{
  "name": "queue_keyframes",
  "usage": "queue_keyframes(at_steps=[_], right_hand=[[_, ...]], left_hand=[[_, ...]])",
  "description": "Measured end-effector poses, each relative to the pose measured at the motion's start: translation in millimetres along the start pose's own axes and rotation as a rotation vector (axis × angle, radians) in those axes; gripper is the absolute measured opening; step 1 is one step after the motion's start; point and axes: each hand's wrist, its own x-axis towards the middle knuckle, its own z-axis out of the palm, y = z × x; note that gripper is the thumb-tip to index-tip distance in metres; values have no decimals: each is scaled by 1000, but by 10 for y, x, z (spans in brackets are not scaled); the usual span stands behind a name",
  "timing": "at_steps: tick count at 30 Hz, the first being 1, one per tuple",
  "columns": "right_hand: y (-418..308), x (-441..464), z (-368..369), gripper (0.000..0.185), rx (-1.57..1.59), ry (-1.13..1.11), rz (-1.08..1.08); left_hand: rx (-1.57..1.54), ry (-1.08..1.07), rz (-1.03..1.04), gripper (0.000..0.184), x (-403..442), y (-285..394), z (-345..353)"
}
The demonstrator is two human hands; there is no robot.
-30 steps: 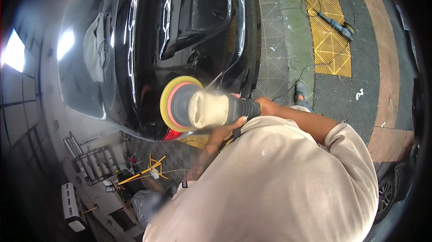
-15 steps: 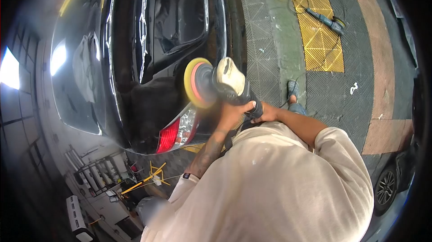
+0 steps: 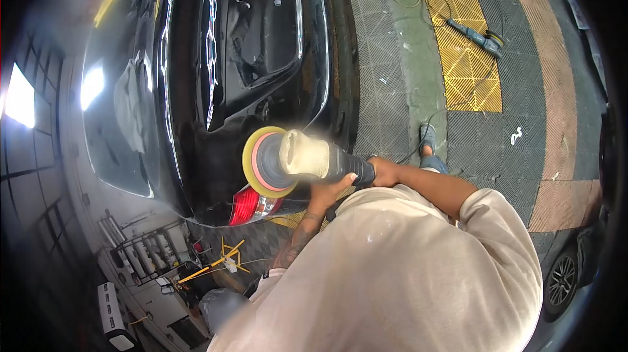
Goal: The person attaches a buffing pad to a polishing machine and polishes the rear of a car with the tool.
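Note:
A polisher [image 3: 306,154] with a cream cover over its head and a dark body is held in both my hands. Its round yellow pad [image 3: 250,164], with a pink layer behind, faces the glossy black rear of a car [image 3: 219,139]. Whether the pad touches the paint I cannot tell. Just below the pad is the red and clear tail light [image 3: 247,207], partly covered by it. My left hand [image 3: 330,193] is closed around the underside of the polisher's body. At the rear end of the handle, my right hand [image 3: 384,172] is wrapped round the grip.
Another polisher [image 3: 477,36] lies on yellow floor tiles [image 3: 471,84] to the right, with cords looping around. A yellow stand [image 3: 212,264] and a cluttered shelf cart [image 3: 154,247] are at lower left. Another car's wheel [image 3: 561,281] shows at lower right.
The polisher has moved left and down in the view, and its pad now overlaps the tail light's upper part. Both hands keep hold of it. The view has shifted slightly.

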Motion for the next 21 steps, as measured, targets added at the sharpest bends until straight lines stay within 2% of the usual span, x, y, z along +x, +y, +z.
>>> queue_keyframes(at_steps=[4, 6, 12, 14, 18, 20, 21], right_hand=[[-127, -71, -176, 30, 50, 6, 11], [-145, -85, -325, 31, 70, 3, 3], [-230, -220, -724, 40, 10, 49, 163], [-249, -241, -817, 44, 103, -9, 171], [-330, -304, -951, 36, 121, 43, 184], [-471, -355, -1104, 44, -135, 33, 253], [-539, -379, -1164, 44, -146, 31, 260]], left_hand=[[3, -20, 5, 59, 263, 139, 134], [-213, -12, -113, 55, 467, 163, 274], [-323, -53, -59, 46, 956, 378, 610], [-352, -69, -63, 45, 1045, 408, 674], [-387, -64, -70, 44, 1188, 469, 808], [-398, -54, -77, 44, 1282, 497, 848], [-398, -57, -97, 44, 1332, 515, 863]])
